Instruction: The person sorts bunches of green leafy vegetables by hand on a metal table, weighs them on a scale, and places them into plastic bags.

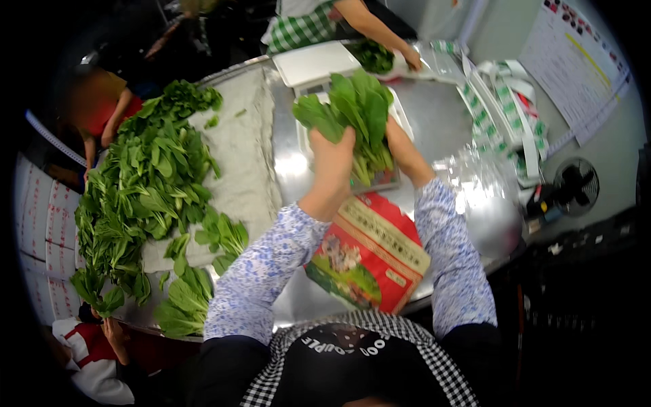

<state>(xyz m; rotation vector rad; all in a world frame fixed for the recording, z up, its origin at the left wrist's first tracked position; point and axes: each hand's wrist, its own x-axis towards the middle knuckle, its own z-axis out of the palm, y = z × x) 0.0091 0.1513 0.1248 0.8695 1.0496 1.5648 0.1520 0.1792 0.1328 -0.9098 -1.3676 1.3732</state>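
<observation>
A black apron [339, 363] with checked black-and-white straps fills the bottom of the head view, large pale lettering across its bib. Two sleeves [261, 275] in blue-and-white print reach forward over the metal table [437, 112] to the greens [356, 115].

The left hand [330, 159] grips the bunch from its left side, thumb against the stems, the other fingers mostly hidden by leaf. The right hand [405, 150] meets the bunch's right side; its fingers go behind the leaves, so how far they are closed I cannot tell. The greens are over the scale [388, 180], leaves pointing away from the person, pale green stems toward the body; the leaves are broad, smooth and bright. Whether the bunch rests on the pan or hangs clear of it I cannot tell.

Just in front of the scale, on the near side, lies a red bag [405, 234] with a cream band of lettering and a picture of food over green. To the left, a large heap [149, 176] of similar greens lies partly on a pale cloth [247, 136]. On the right are clear bags [481, 180], green-and-white strips [505, 115] and a black fan [576, 186]. A wall sheet [576, 64] carries small print, too fine to read, and a yellow stripe. A co-worker's hand [411, 58] is at the table's far edge.
</observation>
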